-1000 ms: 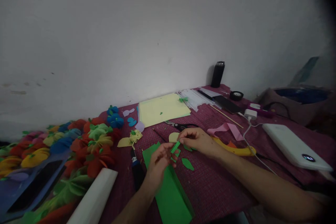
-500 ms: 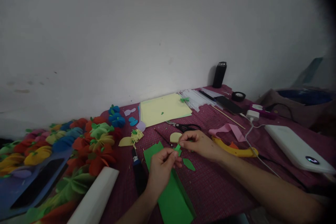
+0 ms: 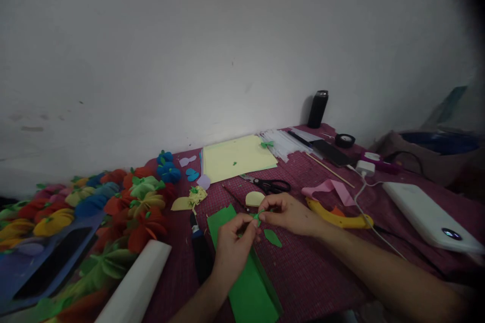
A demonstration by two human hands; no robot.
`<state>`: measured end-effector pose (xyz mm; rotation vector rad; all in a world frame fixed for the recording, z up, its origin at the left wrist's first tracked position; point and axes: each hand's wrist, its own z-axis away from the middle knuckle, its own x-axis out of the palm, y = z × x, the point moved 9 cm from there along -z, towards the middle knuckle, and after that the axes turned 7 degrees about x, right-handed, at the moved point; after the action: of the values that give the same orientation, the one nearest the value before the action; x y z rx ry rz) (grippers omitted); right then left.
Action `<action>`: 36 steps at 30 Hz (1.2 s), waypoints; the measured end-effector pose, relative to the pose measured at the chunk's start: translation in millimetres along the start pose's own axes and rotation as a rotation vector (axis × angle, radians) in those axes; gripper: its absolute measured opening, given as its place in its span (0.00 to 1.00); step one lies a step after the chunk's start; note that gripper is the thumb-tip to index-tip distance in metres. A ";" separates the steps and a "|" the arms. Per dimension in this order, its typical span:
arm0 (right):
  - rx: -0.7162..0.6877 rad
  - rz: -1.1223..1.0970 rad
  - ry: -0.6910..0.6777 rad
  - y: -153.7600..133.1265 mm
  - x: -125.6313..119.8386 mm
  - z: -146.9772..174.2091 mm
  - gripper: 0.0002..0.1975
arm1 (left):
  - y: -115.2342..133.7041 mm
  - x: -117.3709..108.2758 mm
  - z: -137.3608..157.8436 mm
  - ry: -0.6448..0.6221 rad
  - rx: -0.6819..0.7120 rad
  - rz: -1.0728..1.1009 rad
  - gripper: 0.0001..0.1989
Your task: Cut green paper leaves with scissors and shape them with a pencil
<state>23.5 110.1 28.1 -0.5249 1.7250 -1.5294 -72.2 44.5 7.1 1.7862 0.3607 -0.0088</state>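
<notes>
Between my two hands is a small green strip [image 3: 257, 217], perhaps foam or paper, pinched at both ends. My left hand [image 3: 234, 242] has thumb and forefinger closed on its near end, above a long green sheet [image 3: 250, 290]. My right hand [image 3: 286, 214] pinches the other end, with its fingertips almost meeting the left ones. Just below the right fingers lies a green leaf-shaped cutout [image 3: 272, 237]. A pale yellow rounded piece [image 3: 255, 199] rests behind the hands, close to black-handled scissors [image 3: 272, 184]. My fingers hide most of the strip.
Colourful flower-like pieces [image 3: 113, 202] crowd the left side, beside a white roll [image 3: 136, 282] and a dark-handled cutter [image 3: 200, 252]. Pale yellow sheets [image 3: 237, 156] lie at the back. On the right are a yellow glue gun [image 3: 339, 216], a pink strip [image 3: 329, 192], a white power bank [image 3: 428, 214] and cables.
My hands have drawn closer together and my right hand has dropped slightly. Less of the green strip shows between the fingers, and it looks bent or twisted.
</notes>
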 end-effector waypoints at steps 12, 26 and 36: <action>0.061 0.027 -0.032 10.1 0.7 0.4 0.11 | 4.5 2.3 0.8 -0.061 0.000 -0.072 0.10; 0.079 -0.089 -0.002 3.8 -33.0 -0.7 0.13 | -7.1 -15.9 -3.6 0.062 -0.167 0.251 0.13; -0.351 0.132 -0.231 -40.0 4.9 18.4 0.09 | -13.0 45.0 30.5 -0.404 -0.615 0.781 0.19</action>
<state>27.3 86.6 65.4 -0.7187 1.8120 -1.0345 -26.9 28.8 -21.7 1.1725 -0.5833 0.2619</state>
